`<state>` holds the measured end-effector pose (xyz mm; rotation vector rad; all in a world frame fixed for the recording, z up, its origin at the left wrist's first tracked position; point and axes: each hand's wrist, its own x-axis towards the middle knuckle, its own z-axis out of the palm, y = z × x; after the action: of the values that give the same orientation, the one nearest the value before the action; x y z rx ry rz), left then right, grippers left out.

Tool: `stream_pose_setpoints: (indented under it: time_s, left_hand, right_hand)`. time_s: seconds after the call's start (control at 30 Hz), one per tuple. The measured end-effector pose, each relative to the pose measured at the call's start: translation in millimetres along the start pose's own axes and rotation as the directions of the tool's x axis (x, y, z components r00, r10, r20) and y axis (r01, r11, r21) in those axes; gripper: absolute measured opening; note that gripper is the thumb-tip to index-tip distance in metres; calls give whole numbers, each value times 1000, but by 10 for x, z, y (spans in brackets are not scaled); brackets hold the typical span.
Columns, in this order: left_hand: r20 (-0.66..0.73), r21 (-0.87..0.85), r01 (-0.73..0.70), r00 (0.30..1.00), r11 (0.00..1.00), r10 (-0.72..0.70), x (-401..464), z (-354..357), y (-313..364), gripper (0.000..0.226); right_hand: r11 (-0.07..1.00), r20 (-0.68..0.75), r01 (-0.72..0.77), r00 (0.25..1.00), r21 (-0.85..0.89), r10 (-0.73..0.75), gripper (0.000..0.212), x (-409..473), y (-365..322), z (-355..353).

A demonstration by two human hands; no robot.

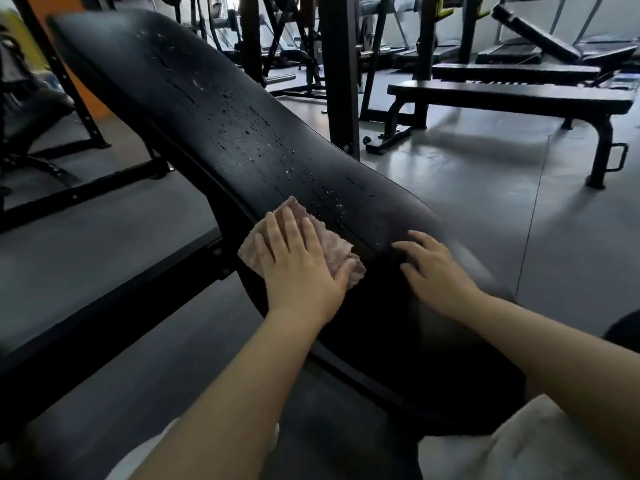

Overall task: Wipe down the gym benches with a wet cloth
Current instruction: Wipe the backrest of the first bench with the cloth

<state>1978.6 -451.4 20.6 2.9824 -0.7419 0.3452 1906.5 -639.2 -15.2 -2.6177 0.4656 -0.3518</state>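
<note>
A long black padded bench (194, 98) slopes up from near me towards the far left, its surface dotted with water drops. A pinkish folded cloth (334, 242) lies on the pad's lower left side. My left hand (298, 265) presses flat on the cloth with straight fingers. My right hand (436, 268) rests on the pad to the right of the cloth, fingers spread and slightly bent, holding nothing.
A flat black bench (512, 98) stands on the grey floor at the right, with more benches behind it. A black rack post (341, 71) rises just beyond the sloped bench. Black frame bars (104, 271) run along its left side.
</note>
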Motion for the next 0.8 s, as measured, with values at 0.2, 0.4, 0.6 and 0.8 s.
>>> stream_pose_setpoints:
  time_s: [0.2, 0.4, 0.6, 0.8]
  left_hand:
    - [107, 111, -181, 980, 977, 170, -387, 156, 521, 82]
    - [173, 194, -345, 934, 918, 314, -270, 128, 315, 70]
    - [49, 144, 52, 997, 988, -59, 488, -169, -260, 64]
    - [94, 192, -99, 992, 976, 82, 356, 24, 365, 61]
  right_hand:
    - [993, 144, -69, 986, -94, 82, 51, -2, 248, 36]
    - [996, 165, -72, 983, -44, 78, 51, -64, 239, 18]
    - [997, 230, -68, 971, 42, 56, 53, -54, 254, -33]
    - [988, 159, -84, 985, 131, 63, 49, 26, 348, -147]
